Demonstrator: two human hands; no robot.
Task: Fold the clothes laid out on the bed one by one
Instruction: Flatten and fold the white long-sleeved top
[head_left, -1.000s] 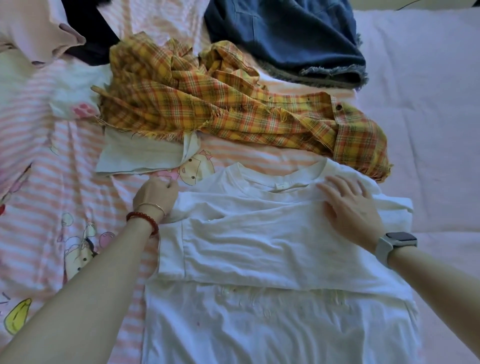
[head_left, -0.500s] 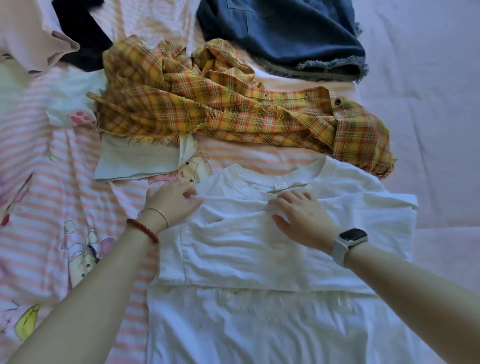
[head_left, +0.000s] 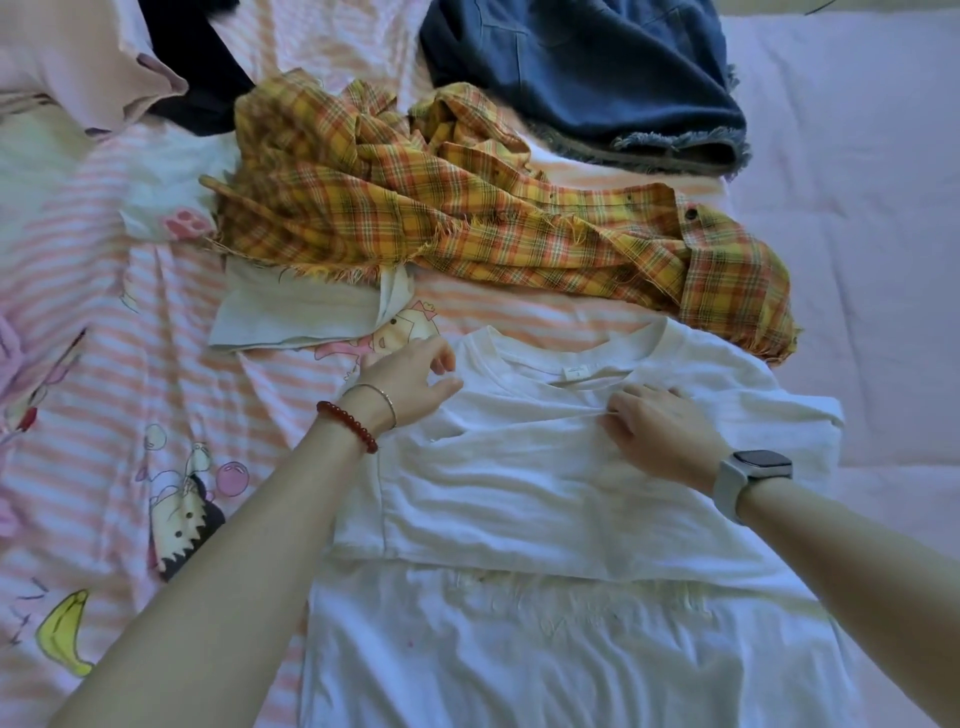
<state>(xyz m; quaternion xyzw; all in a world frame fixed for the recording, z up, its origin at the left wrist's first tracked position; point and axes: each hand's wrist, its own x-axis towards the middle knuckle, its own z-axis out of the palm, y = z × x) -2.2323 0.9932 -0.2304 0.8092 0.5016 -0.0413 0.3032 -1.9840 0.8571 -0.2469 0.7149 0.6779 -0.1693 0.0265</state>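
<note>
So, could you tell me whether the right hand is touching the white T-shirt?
Touching. The head view shows the right hand lying on the white T-shirt just below the collar, its fingers pinching a small ridge of fabric.

- There was a single view, from a camera worn on the person's head.
- It looked forward and steeply down onto the bed, over both forearms, which entered from the bottom edge.
- The left hand and the right hand sat near the middle of the frame, close to the lens.
- The white T-shirt filled the lower centre, its lower part running off the bottom edge.
- The plaid shirt and the denim garment lay farther away, toward the top edge.
- The lens was wide-angle, so the bed's edges bowed at the sides.
- No second view shared the scene.
</note>
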